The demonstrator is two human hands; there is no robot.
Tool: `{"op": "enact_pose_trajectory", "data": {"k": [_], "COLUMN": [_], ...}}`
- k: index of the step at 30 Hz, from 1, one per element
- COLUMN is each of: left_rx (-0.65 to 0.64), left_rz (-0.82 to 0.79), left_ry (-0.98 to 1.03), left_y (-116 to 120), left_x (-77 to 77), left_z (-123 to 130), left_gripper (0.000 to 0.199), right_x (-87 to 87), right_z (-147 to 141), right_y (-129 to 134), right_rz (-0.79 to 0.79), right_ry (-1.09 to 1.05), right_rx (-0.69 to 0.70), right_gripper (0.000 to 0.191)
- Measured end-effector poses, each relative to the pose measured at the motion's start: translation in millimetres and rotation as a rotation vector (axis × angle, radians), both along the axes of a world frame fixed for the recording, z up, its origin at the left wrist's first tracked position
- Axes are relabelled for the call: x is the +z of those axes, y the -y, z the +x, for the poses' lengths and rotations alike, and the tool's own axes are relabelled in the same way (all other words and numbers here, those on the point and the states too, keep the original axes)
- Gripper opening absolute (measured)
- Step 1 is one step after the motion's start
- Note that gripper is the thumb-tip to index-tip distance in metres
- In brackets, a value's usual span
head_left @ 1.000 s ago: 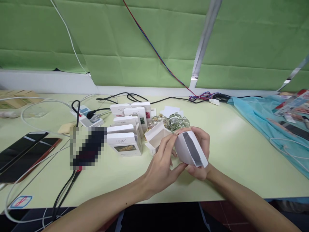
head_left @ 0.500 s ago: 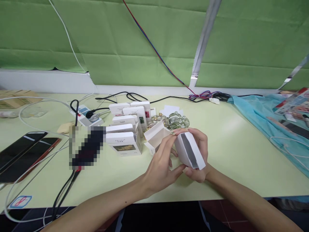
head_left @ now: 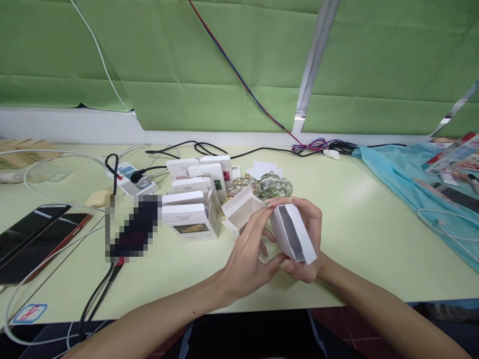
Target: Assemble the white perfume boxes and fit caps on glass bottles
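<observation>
Both my hands hold one small white carton above the table, tilted, with its narrow end facing me. That end shows a dark gap beside a white flap. My right hand wraps round its right and far side, thumb underneath. My left hand grips its left side, fingertips at the top edge and thumb at the lower edge. Just beyond my left fingers lies an open white box, partly hidden by them. Behind it are several round glass bottles with shiny knobs. Upright white boxes with printed pictures stand to the left.
Two phones lie at the left by loose white cables. A power strip with a black plug sits behind a pixelated patch. Turquoise cloth covers the right side, with assorted items on it. Black cords run along the back.
The view has shifted slightly. Both hands keep the carton in nearly the same place, and the dark gap at its end looks slightly wider.
</observation>
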State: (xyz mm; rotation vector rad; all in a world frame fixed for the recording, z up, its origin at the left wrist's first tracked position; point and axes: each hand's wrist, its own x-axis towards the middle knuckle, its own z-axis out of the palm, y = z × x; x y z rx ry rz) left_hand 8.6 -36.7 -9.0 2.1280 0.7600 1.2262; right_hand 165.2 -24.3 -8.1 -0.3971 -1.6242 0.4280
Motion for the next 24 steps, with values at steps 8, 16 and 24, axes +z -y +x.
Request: {"op": "enact_pose_trajectory", "data": {"k": [8,16,24], "left_rx": [-0.012,-0.017,-0.013], "left_rz": [-0.014,0.046,0.052], "left_ry": [-0.006,-0.009,-0.006], "left_y": [-0.7,-2.0,-3.4], "left_x": [-2.1,-3.4,-7.0], "left_z": [-1.2,-1.4,-1.2], "left_gripper": [0.086,0.084,0.083], "right_x": [-0.6,-2.5,-2.3], "right_z": [0.0,1.6,2.4], "right_y": [0.6,0.6,2.6], "right_rz": [-0.01,-0.032,-0.047], "right_ry": [-0.006,0.048,0.042], "right_rx": [0.003,-0.022,-0.003], "right_gripper": [0.083,0.086,0.082]}}
